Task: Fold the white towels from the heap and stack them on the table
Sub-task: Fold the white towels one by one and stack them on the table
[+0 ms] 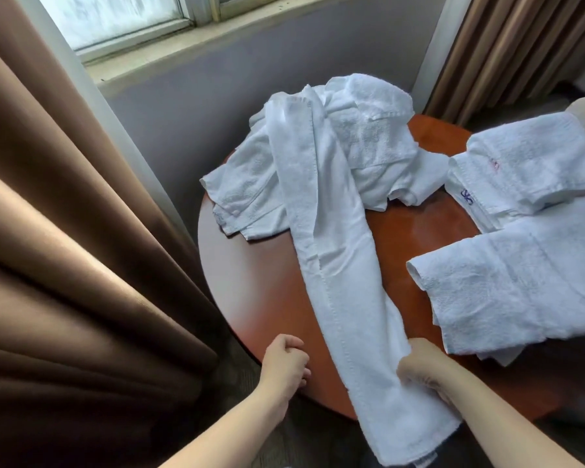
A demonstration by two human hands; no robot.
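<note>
A long white towel (331,271) stretches from the heap of white towels (362,136) at the back of the round brown table (271,298) down over the table's near edge. My right hand (423,366) grips this towel at its right edge near the table's front. My left hand (286,361) hovers at the table's near-left rim with curled fingers and holds nothing. Folded white towels (520,170) lie stacked at the right, one with a blue mark, and another folded towel (507,292) lies in front of them.
Heavy brown curtains (65,265) hang close on the left of the table. A grey wall and window sill (190,38) stand behind it. More curtain (507,49) hangs at the back right.
</note>
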